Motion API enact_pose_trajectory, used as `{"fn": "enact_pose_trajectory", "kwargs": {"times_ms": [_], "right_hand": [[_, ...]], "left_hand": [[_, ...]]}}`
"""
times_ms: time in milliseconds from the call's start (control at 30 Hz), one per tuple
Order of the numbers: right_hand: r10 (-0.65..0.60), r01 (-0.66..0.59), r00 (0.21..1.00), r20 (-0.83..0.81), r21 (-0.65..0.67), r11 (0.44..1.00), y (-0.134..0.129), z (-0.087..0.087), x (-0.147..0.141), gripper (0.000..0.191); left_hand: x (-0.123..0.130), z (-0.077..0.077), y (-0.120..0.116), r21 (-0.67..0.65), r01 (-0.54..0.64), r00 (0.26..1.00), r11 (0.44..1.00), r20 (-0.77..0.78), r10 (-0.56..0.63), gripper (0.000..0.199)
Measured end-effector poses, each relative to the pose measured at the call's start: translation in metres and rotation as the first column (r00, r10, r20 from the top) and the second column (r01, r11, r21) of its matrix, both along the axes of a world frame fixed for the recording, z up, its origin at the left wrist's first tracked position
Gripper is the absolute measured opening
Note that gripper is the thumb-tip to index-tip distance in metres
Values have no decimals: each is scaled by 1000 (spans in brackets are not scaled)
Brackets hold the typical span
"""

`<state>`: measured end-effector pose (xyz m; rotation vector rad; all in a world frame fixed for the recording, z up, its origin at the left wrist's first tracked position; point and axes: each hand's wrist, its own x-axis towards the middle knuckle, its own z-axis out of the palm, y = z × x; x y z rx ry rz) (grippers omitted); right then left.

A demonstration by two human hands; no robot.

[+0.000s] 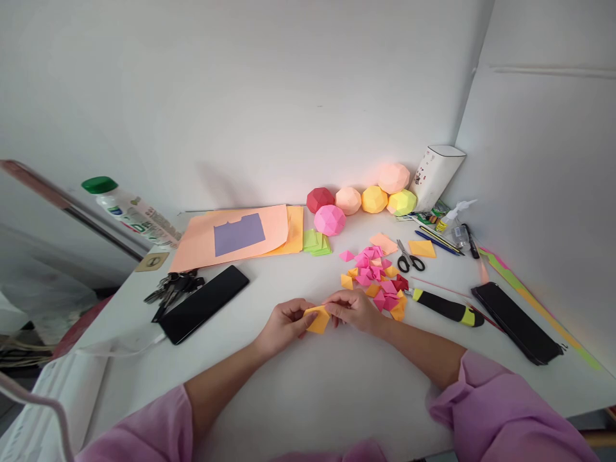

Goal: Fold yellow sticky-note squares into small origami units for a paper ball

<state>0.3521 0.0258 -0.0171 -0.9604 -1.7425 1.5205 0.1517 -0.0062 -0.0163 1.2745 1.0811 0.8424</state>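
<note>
A small piece of orange paper is held between both hands above the middle of the white table. My left hand pinches its left side, thumb on top. The fingers of my right hand close on its upper right corner. Just beyond the right hand lies a heap of small folded paper pieces in pink, orange and red. Scissors rest behind that heap, and a black and lime utility knife lies to its right.
Faceted paper balls stand along the wall. Peach sheets and green paper squares lie at the back. A phone, keys and a bottle are on the left. A black case and pens are at right.
</note>
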Motion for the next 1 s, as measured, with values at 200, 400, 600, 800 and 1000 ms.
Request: {"fn": "enact_pose_trajectory", "kwargs": {"times_ms": [200, 400, 600, 800, 1000], "right_hand": [[0, 0, 1000, 13, 1, 1000, 0, 2, 0, 27], [13, -13, 1000, 3, -6, 1000, 1, 2, 0, 27], [2, -2, 1000, -18, -16, 1000, 1, 0, -1, 28], [1, -2, 1000, -28, -28, 1000, 1, -1, -1, 28], [15, -17, 999, -50, -49, 999, 2, 0, 0, 27]], "left_hand": [[0, -2, 1, 20, 0, 1000, 1000, 16, -1, 33], [-1, -1, 2, 13, 12, 1000, 1000, 24, -12, 33], [-1, -1, 2, 7, 2, 999, 1000, 40, -2, 33], [-1, 1, 1, 8, -8, 1000, 1000, 26, 8, 30], [-2, 6, -1, 2, 4, 1000, 1000, 10, -4, 33]]}}
